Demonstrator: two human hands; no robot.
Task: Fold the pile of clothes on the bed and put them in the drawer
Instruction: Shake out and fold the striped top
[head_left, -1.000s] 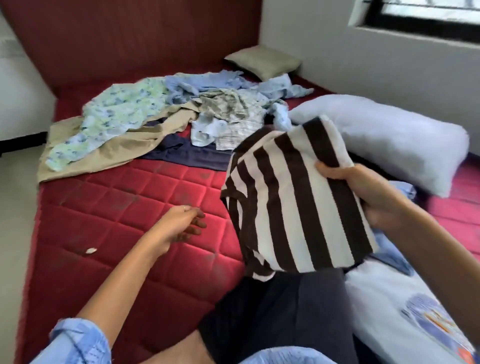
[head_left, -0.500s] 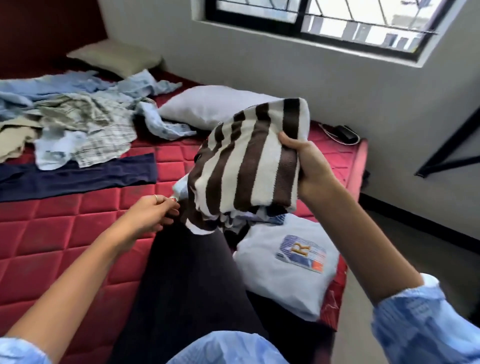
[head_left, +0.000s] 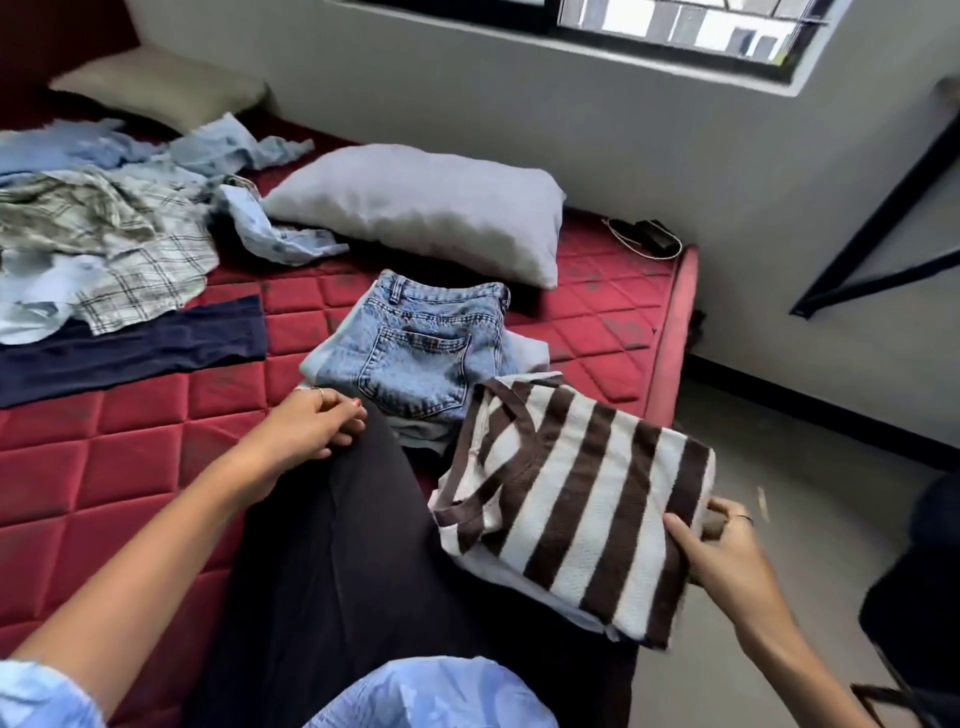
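Right hand (head_left: 727, 551): we grip the folded striped top (head_left: 576, 504) at its edge.
Left hand (head_left: 311, 426): our fingers loosely curled, holding nothing, on our lap.

The striped top (head_left: 582, 499) is coarse matt knit, the jeans (head_left: 415, 353) faded denim, the mattress (head_left: 130, 431) quilted cloth.

Open ground: bare red quilted mattress (head_left: 119, 457) left of the dark-trousered leg (head_left: 332, 561).
Obstructions: folded light-blue denim jeans (head_left: 415, 353) just beyond the knee; white pillow (head_left: 415, 208) behind them; flat navy cloth (head_left: 130, 348) and rumpled plaid and blue garments (head_left: 104, 234) at far left.
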